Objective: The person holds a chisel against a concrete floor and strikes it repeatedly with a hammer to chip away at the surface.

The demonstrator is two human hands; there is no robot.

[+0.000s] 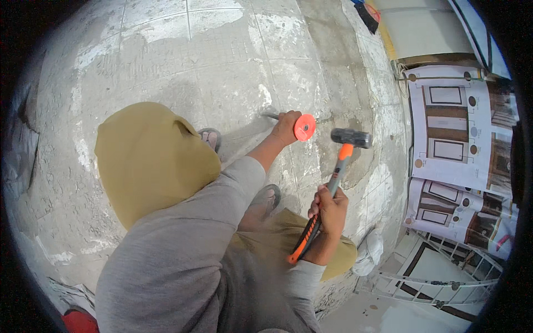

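My left hand [285, 129] is closed around a chisel [305, 127] with a round red hand guard at its near end. The dark metal shaft pokes out on the left side of my fist, slanting toward the pale, scraped tile floor [233, 83]. Whether its tip touches the floor I cannot tell. In my right hand [331, 211] is a club hammer [351, 137], gripped partway along its grey, black and orange handle. Its dark steel head is raised a short way to the right of the red guard, apart from it.
My bent knees in tan trousers [155, 155] and sandalled feet [269, 198] flank my left arm. Along the right stand printed sheets with door pictures [449, 127], a metal ladder [438, 283] and a white bag [369, 252]. A brush [367, 18] lies at the far right.
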